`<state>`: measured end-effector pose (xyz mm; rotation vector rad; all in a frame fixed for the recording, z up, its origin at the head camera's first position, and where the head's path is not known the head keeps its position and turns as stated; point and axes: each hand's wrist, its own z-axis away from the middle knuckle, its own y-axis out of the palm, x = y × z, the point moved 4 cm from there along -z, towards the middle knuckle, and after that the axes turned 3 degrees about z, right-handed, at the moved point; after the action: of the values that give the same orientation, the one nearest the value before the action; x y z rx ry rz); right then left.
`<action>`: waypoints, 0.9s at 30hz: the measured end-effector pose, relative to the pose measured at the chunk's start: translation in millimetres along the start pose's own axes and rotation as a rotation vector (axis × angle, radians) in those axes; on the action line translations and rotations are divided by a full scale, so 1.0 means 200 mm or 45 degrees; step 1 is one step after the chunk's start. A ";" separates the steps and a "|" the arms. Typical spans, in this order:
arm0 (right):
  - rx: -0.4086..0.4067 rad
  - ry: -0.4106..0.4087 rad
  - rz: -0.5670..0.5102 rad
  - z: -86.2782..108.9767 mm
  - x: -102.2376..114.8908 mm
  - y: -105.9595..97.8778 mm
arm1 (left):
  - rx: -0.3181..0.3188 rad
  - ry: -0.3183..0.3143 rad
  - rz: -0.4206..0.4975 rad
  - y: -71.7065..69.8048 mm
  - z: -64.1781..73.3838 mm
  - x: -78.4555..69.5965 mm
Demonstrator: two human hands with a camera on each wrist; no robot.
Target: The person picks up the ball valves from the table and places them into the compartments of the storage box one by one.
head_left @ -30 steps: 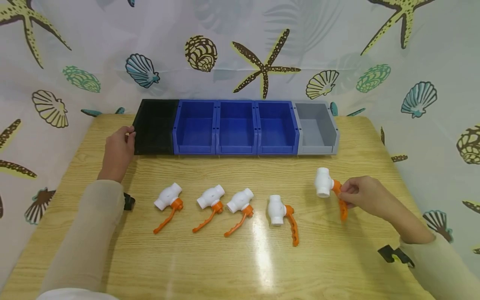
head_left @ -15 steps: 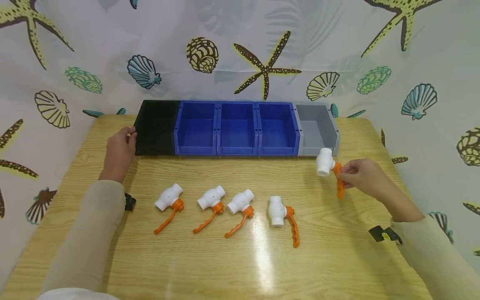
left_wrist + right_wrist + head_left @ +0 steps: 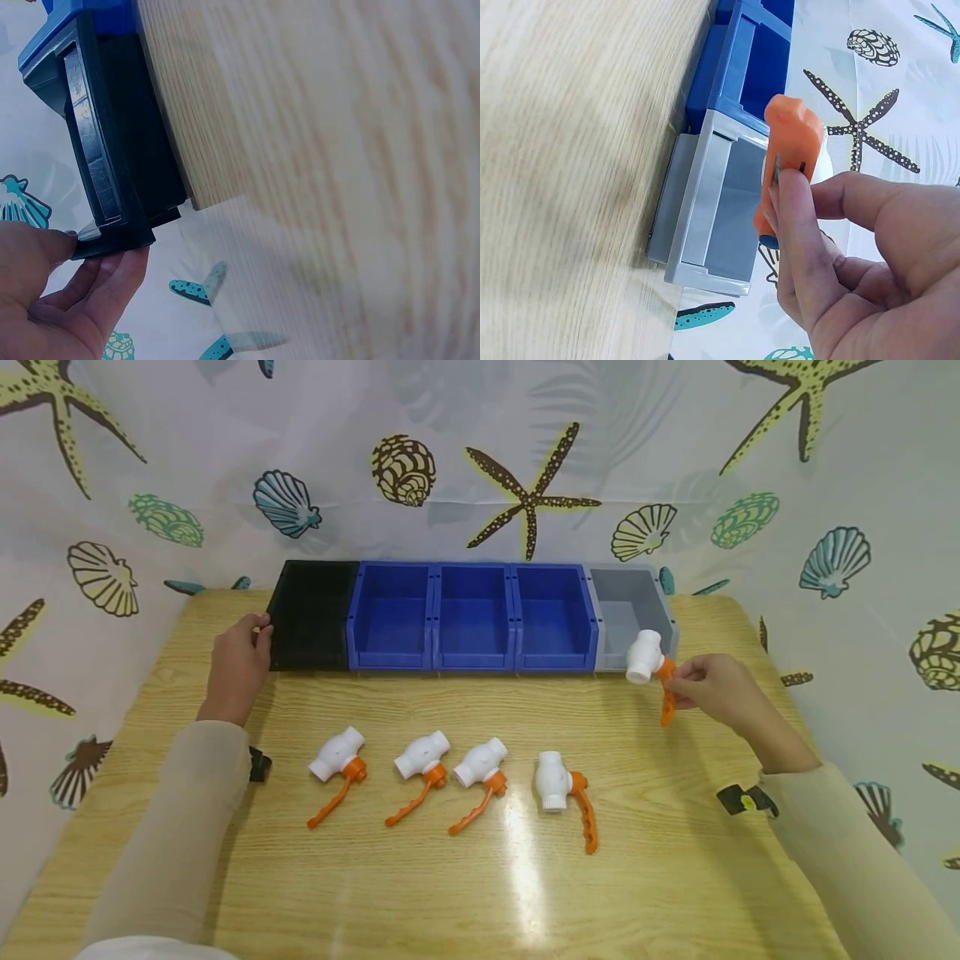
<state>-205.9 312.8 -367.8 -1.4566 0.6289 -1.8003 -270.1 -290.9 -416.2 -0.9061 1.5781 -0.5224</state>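
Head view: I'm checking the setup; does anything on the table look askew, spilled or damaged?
No spill or damage shows. Only the rightmost valve lying on the table stands out mildly: its white body points nearly straight toward the bins, while the other three valves lie slanted.

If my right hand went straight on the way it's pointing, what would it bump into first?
Likely the grey bin, with the orange-handled valve that your right hand holds arriving first. Height is unclear, so it might pass over.

So you've got white valves [image 3: 553, 782] with orange handles [image 3: 588, 817], black/blue/grey bins [image 3: 474, 622] and a seashell-and-starfish print cloth [image 3: 472, 402].
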 end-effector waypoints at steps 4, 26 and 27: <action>-0.026 -0.005 -0.002 -0.05 0.00 -0.01 | -0.001 0.001 -0.003 0.00 0.00 -0.01; -0.202 0.018 0.146 -0.30 0.07 -0.05 | -0.010 0.018 -0.009 0.00 0.00 0.01; -0.211 0.015 0.153 -0.31 0.08 -0.05 | -0.008 0.017 -0.008 0.00 0.00 0.01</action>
<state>-270.3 302.7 -365.7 -1.4838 0.8710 -1.6977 -270.6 -291.9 -418.1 -0.9138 1.5903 -0.5293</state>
